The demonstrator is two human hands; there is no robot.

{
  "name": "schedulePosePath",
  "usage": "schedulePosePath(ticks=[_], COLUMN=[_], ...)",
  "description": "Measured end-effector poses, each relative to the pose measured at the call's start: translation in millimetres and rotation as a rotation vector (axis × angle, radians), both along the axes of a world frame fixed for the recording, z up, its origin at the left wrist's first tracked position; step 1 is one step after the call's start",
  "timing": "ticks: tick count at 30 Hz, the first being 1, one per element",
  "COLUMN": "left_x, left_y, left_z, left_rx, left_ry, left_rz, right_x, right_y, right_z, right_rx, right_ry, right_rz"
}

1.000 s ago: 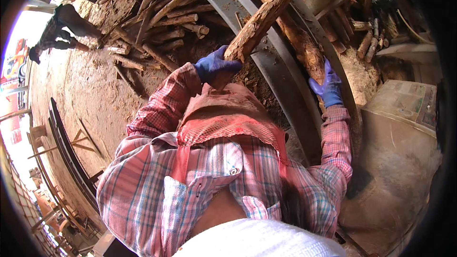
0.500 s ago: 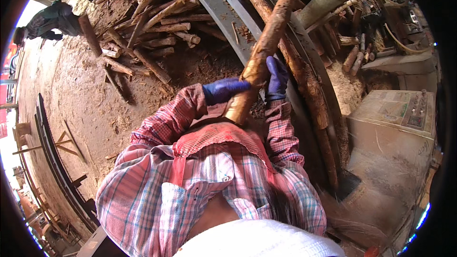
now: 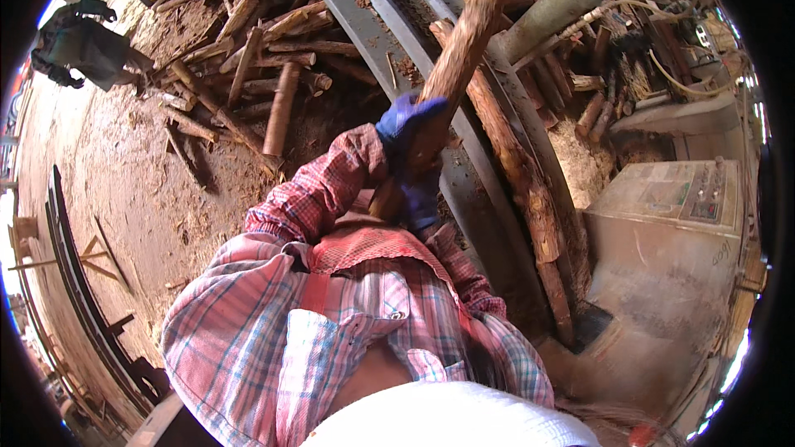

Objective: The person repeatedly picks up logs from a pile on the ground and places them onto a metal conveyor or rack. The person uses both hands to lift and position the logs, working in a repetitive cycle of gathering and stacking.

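A bark-covered log (image 3: 464,50) slants up and away in front of my body, its near end close to my apron. My left hand (image 3: 408,120), in a blue-purple glove, is closed over the log's top and left side. Lower down, near the log's near end, my right hand (image 3: 421,199) grips it in a matching glove; shadow and blur hide some of its fingers. Just right of the held log, another long log (image 3: 513,157) lies in a metal trough (image 3: 447,128), end to end with a further log (image 3: 548,244).
A heap of cut logs (image 3: 273,50) lies at the far left, with a blurred log (image 3: 281,108) at its front. Beyond it bends a co-worker (image 3: 83,45). At right stand a dusty control cabinet (image 3: 662,207) and a thick metal pipe (image 3: 571,4).
My left hand has moved over the log's top; my right hand has slid down toward its near end. The log has rolled. The co-worker has shifted, and a blurred log appears before the heap.
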State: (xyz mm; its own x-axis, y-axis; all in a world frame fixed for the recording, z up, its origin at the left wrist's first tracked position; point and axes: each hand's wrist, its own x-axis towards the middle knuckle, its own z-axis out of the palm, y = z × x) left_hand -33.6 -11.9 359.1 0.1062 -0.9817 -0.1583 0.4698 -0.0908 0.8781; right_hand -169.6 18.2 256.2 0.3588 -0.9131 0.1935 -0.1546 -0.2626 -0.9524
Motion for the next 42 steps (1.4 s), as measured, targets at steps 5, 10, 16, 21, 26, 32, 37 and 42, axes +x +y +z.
schedulePosePath(ticks=[5, 10, 16, 21, 26, 32, 37, 42], left_x=[63, 145, 173, 137, 31, -69, -20, 126], left_y=[-46, -10, 79, 253, 408, 469, 510, 476], left_z=[71, 102, -12, -166, -286, -316, -354, -354], left_rx=[-0.484, -0.664, -0.075, 0.53, 1.122, 1.281, 1.21, 1.024], left_ry=[-0.328, -0.727, -0.504, -0.281, 0.106, 0.325, 0.636, 0.441], left_rz=[0.197, 0.662, 0.676, 0.924, 1.005, 1.045, 1.037, 1.157], right_x=[58, 138, 193, 191, 153, 127, 108, 190], right_y=[-114, -239, -319, -283, -299, -291, -269, -171], right_z=[86, 187, 140, 72, 55, 52, 62, 61], right_rx=[-0.118, -0.447, -0.563, -0.431, -0.533, -0.456, -0.557, -0.804], right_ry=[-0.139, -0.204, 0.599, 1.108, 0.971, 1.115, 0.984, 0.256], right_rz=[0.205, 0.353, 0.128, 0.143, 0.19, 0.155, 0.098, 0.036])
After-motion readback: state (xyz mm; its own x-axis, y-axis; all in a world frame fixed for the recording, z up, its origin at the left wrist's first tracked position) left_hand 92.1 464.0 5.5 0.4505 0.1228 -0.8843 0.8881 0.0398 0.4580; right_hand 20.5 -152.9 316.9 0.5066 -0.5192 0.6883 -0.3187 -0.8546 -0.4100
